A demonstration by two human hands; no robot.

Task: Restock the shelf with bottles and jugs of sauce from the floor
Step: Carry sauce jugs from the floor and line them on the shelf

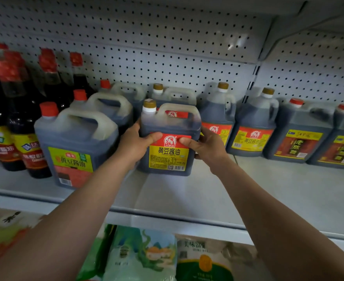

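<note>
Head view
Jug in hands: see-through plastic jug of dark sauce with a gold cap and a yellow and red label, standing up straight on the white metal shelf, near the middle, a bit back from the front edge.
Left hand: wrapped round the left side of the jug, thumb pressed on the front at the top of the label, other fingers hidden behind the jug.
Right hand: wrapped round the right side of the jug, thumb on the front by the red part of the label, other fingers hidden behind.
Just behind: another gold-capped jug with a pale handle, close to the back wall.
To the left: big jug of dark sauce with a red cap and a green and yellow label, just beside the left arm; two more red-capped jugs lined up behind it.
Far left: tall dark bottles with red tops, standing in a bunch, blurry.
To the right: two gold-capped jugs with yellow and red labels, then two red-capped jugs with dark red labels, side by side.
Back wall: white board full of small holes.
Below the shelf: soft bags with green, white and orange pictures.
</note>
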